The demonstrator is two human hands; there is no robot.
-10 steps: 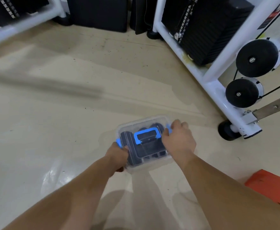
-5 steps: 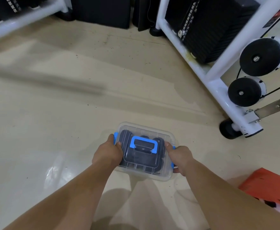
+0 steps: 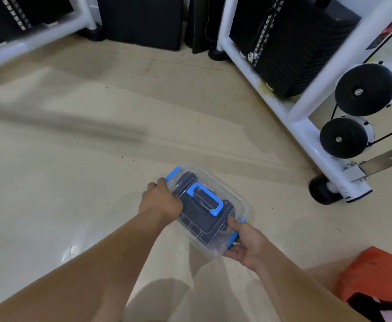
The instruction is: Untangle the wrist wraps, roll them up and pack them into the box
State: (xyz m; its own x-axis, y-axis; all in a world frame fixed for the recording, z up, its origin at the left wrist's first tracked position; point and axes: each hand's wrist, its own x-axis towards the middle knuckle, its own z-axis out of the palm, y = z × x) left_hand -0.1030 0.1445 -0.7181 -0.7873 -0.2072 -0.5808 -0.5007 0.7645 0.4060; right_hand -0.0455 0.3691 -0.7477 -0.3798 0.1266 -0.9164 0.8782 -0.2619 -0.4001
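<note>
Though closed under a see-through lid, shows its load plainly: the clear box [image 3: 243,201], set slantwise over the pale floor [image 3: 74,182] at lower middle, packed with dark rolled wrist wraps [image 3: 202,216] that fill most of the inside. Cannot tell whether resting on the floor or lifted just off it.

Starting at the left: gripped at its far-left end by the left hand [image 3: 160,203], fingers curled onto the lid edge, just beside the blue latch [image 3: 173,173] there. Then across the lid to a blue carry handle [image 3: 208,192], folded flat on top, touched by neither hand. Then down to the near-right end: clasped there by the right hand [image 3: 248,245], thumb on top of the lid, fingers wrapped underneath, right against the second blue latch [image 3: 233,238].

Further right, well apart from the box: a white tubular machine frame [image 3: 306,126] holding a black weight stack [image 3: 290,47], with an upper pulley wheel [image 3: 365,89] and a lower pulley wheel [image 3: 343,137] on its outer side. Last, at the lower right corner of the view, an orange cloth [image 3: 376,275].
</note>
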